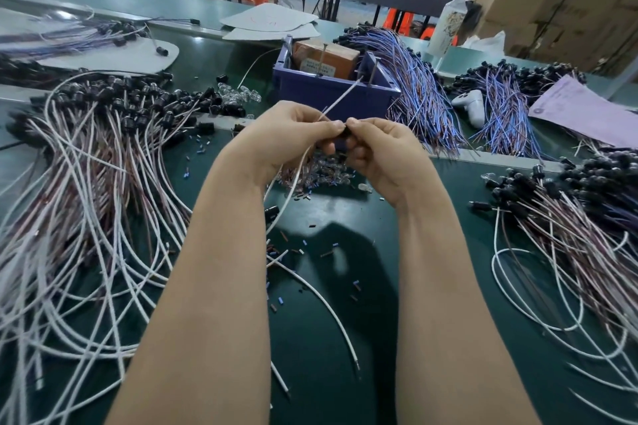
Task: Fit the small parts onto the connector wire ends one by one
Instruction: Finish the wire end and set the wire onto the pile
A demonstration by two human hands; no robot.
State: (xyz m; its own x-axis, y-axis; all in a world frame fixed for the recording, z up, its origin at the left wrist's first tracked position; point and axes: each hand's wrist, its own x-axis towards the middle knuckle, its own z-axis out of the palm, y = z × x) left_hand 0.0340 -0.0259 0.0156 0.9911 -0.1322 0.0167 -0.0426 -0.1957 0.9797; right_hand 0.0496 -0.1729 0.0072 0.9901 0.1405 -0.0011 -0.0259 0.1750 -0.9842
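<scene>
Hemmed by wire heaps [103, 166] on a dark green table [321, 338], left hand [293, 140] pinches a thin white wire [340, 98], right hand [385, 153] a small black part [346, 131].

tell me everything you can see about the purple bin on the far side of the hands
The bin is a blue-purple moulded plastic tray with upright walls, open on top, standing level on the green table. Inside sits a brown cardboard box with a pale label; thin metal pins stand near it. Blue-violet wires lie against its right side. A white wire crosses its front in view.
</scene>
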